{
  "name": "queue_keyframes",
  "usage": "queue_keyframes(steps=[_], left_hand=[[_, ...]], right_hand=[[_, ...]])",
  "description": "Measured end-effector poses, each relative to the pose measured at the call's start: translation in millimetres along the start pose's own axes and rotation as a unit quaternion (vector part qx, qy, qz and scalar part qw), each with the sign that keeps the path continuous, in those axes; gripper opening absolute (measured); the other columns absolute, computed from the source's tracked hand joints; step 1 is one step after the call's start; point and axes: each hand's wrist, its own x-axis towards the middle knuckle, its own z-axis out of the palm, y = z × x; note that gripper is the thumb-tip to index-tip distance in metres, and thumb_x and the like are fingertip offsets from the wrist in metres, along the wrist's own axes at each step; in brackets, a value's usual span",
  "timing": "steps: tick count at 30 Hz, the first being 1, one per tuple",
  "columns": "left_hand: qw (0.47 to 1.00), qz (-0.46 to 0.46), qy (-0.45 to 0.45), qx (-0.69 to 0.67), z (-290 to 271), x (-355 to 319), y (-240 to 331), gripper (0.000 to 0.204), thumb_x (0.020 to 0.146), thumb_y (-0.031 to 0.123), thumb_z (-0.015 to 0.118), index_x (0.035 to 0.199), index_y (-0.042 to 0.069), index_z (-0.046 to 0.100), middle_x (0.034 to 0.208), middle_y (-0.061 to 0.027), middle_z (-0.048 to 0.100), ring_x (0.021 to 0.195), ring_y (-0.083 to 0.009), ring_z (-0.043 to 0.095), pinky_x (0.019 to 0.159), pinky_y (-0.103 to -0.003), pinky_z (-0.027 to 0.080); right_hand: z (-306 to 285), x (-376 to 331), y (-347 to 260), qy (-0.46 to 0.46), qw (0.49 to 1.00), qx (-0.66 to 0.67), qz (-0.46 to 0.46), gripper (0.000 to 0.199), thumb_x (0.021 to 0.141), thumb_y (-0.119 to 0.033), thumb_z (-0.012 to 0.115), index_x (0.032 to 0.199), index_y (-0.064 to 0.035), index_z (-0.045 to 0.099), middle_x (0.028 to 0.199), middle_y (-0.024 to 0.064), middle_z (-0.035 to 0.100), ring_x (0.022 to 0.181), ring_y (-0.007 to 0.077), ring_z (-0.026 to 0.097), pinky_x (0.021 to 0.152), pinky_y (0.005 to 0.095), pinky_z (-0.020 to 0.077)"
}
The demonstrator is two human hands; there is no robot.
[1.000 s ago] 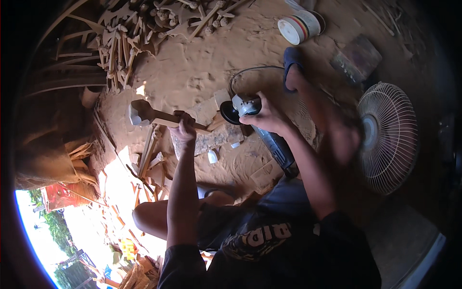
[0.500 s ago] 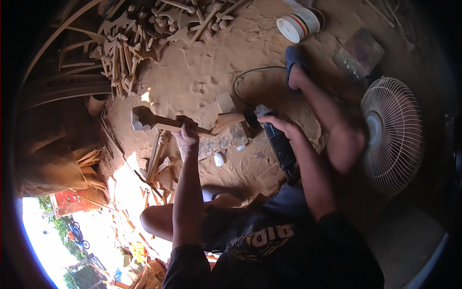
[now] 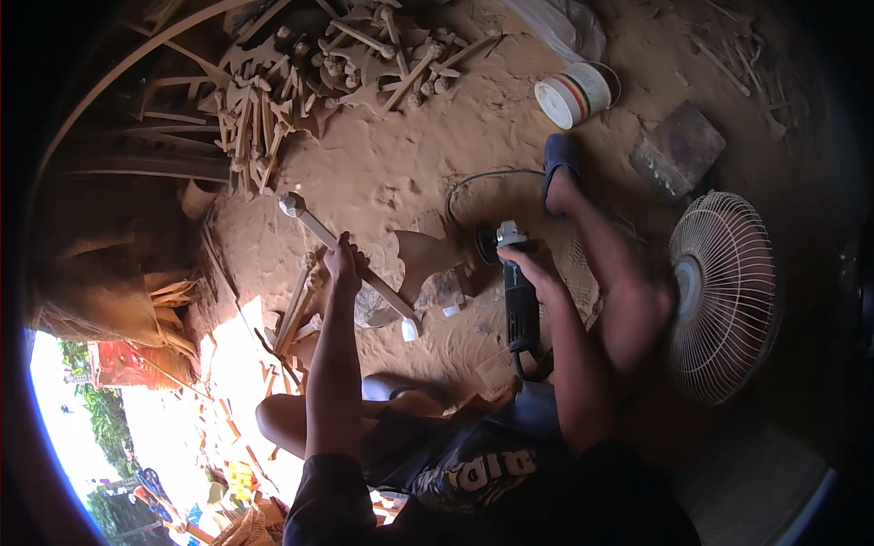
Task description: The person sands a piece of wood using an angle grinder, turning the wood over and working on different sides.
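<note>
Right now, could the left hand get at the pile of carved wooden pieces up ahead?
Probably not without letting go: the left hand is closed around a long wooden piece, and the pile of carved pieces lies well beyond it across open sawdust.

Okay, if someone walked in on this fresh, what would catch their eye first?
Probably the angle grinder in the right hand at the centre, its disc beside a flat carved wooden piece on the sawdust-covered floor. The left hand holds a long wooden piece slanting across it. Next, the heap of carved wooden pieces at upper left and the white fan lying at right.
</note>
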Motion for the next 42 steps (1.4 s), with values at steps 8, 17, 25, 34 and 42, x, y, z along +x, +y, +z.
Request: queue_keyframes(steps=[8,17,25,34,42], left_hand=[[0.998,-0.045,-0.033,-0.021,-45.9,10.1,-73.2,0.03,0.102,0.023,0.067,0.123,0.02,0.045,0.092,-0.0059,0.055,0.056,-0.0153,0.05,0.048,-0.034,0.047],[0.992,0.115,-0.031,0.038,-75.5,42.8,-115.6,0.027,0.11,0.035,0.066,0.115,0.009,0.058,0.076,-0.0003,0.057,0.061,-0.0105,0.055,0.053,-0.031,0.046],[0.989,0.118,-0.014,0.089,-67.9,28.7,-113.0,0.047,0.11,0.043,0.061,0.117,-0.004,0.065,0.079,-0.013,0.063,0.072,-0.0197,0.059,0.07,-0.04,0.051],[0.987,0.138,-0.011,0.084,-72.1,20.6,-97.2,0.049,0.11,0.039,0.059,0.125,-0.007,0.061,0.097,-0.0351,0.072,0.094,-0.0479,0.073,0.087,-0.052,0.055],[0.987,0.136,-0.007,0.089,-71.3,24.3,-107.1,0.046,0.11,0.039,0.06,0.12,-0.005,0.06,0.086,-0.0305,0.069,0.082,-0.0446,0.07,0.077,-0.052,0.053]], right_hand=[[9.8,-13.9,-11.1,-0.094,0.986,0.132,0.041,0.037,0.091,-0.03,0.086,0.117,-0.0093,0.07,0.093,0.0065,0.074,0.074,0.0207,0.074,0.066,0.0379,0.0613],[52.8,-32.6,-72.0,-0.049,0.911,-0.276,-0.301,0.08,0.08,-0.022,0.092,0.144,-0.006,0.046,0.108,0.0126,0.071,0.097,0.0344,0.073,0.092,0.0496,0.0591],[202.3,-63.5,-137.9,-0.119,0.602,-0.755,-0.231,0.086,0.084,-0.026,0.081,0.16,-0.0235,0.04,0.118,0.0299,0.076,0.107,0.0519,0.073,0.092,0.0611,0.0569],[284.4,-53.7,-103.8,-0.203,0.511,-0.812,-0.197,0.08,0.087,-0.024,0.076,0.159,-0.0242,0.041,0.116,0.0289,0.076,0.114,0.0527,0.071,0.1,0.0641,0.0542],[286.6,-50.6,-92.0,-0.191,0.499,-0.827,-0.172,0.084,0.087,-0.026,0.079,0.161,-0.023,0.039,0.121,0.0277,0.076,0.117,0.0514,0.071,0.103,0.0631,0.0538]])
